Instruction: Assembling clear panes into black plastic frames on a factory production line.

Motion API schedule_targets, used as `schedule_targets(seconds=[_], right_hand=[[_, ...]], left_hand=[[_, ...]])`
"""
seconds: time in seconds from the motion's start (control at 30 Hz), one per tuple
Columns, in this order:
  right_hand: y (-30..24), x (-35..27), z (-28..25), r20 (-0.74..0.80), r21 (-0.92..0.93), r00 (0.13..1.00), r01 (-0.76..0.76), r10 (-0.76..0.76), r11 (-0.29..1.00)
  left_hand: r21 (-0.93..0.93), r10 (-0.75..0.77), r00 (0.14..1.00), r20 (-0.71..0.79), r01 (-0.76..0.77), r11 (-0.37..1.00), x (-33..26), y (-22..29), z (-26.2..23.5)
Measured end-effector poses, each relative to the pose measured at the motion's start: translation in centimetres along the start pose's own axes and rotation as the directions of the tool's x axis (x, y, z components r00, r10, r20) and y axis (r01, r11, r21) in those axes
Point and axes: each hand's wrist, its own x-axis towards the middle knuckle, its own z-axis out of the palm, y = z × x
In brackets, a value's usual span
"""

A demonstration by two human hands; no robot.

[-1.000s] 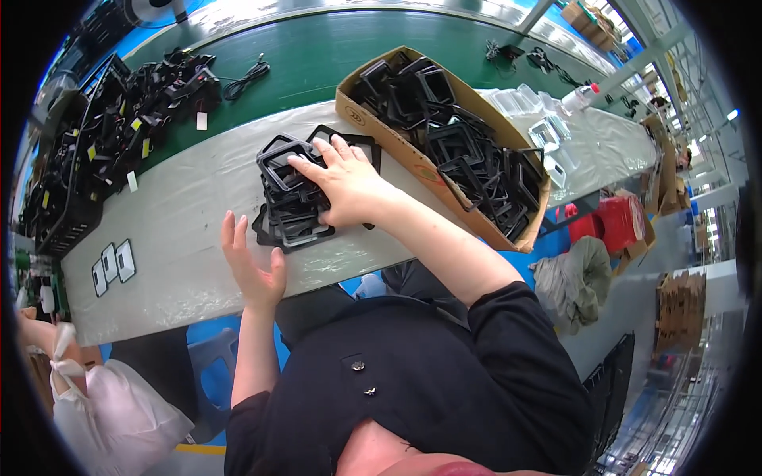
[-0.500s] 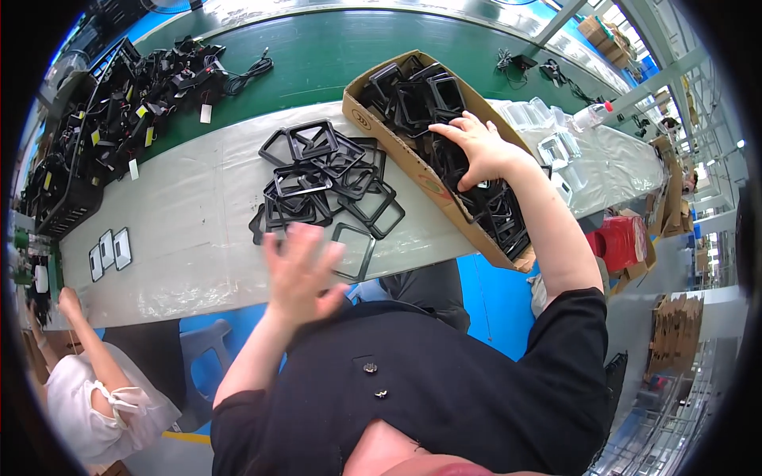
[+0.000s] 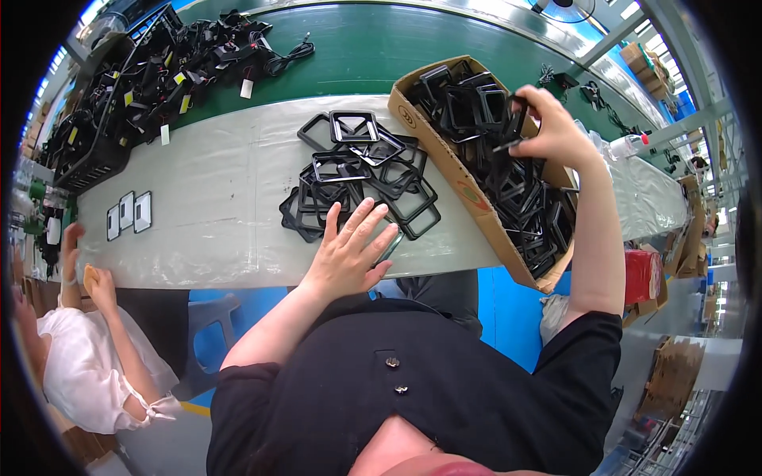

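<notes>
Right hand [image 3: 553, 125] gripping black frames [image 3: 508, 127] over cardboard box [image 3: 444, 155]; left hand [image 3: 349, 252] spread flat at bench [image 3: 214, 198] front edge beside frame pile [image 3: 361, 170].

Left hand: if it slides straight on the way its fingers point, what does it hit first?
Most likely the pile of black square frames on the table: the left hand points up-right, its fingertips already at the pile's near edge, though height above it is unclear.

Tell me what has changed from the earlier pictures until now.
The right hand left the pile of black frames, reached into the cardboard box and now lifts frames in its grip. The left hand moved to the pile's near edge. Pile and box stayed.
</notes>
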Motion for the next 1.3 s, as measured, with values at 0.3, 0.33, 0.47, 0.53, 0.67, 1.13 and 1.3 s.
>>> schedule_targets(seconds=[0.3, 0.33, 0.47, 0.53, 0.67, 1.13, 1.3], right_hand=[[-15.8, 7.9, 6.6, 0.396, -0.183, 0.885, 0.338, -0.245, 0.923], [-16.5, 8.3, 8.2, 0.414, -0.202, 0.885, 0.318, -0.213, 0.927], [-16.0, 7.1, 11.7, 0.407, -0.244, 0.889, 0.329, -0.212, 0.912], [-14.8, 4.4, 10.5, 0.094, -0.225, 0.931, 0.366, -0.354, 0.903], [-12.1, -4.1, 6.2, -0.372, 0.077, 0.915, 0.196, -0.154, 0.978], [-5.4, -18.0, 12.9, -0.482, -0.184, 0.865, -0.26, 0.143, 0.948], [-4.9, -20.1, 13.3, -0.491, -0.18, 0.838, -0.366, 0.239, 0.913]], left_hand=[[-0.029, 0.184, 0.905, -0.383, -0.211, 0.977, -1.8, -0.6, 0.7], [-0.028, 0.192, 0.905, -0.38, -0.218, 0.975, -1.8, -0.6, 0.9], [-0.009, 0.176, 0.94, -0.291, -0.187, 0.982, -0.6, -0.1, 0.4], [-0.015, 0.09, 0.979, -0.181, -0.094, 0.995, -0.2, 0.1, 0.2], [0.018, -0.02, 0.998, -0.057, 0.021, 1.0, -0.3, 0.0, -0.2], [0.041, 0.01, 0.995, -0.101, -0.006, 0.999, -0.1, 0.4, 0.2], [0.061, 0.032, 0.992, -0.12, -0.025, 0.998, 0.2, 0.6, 0.3]])
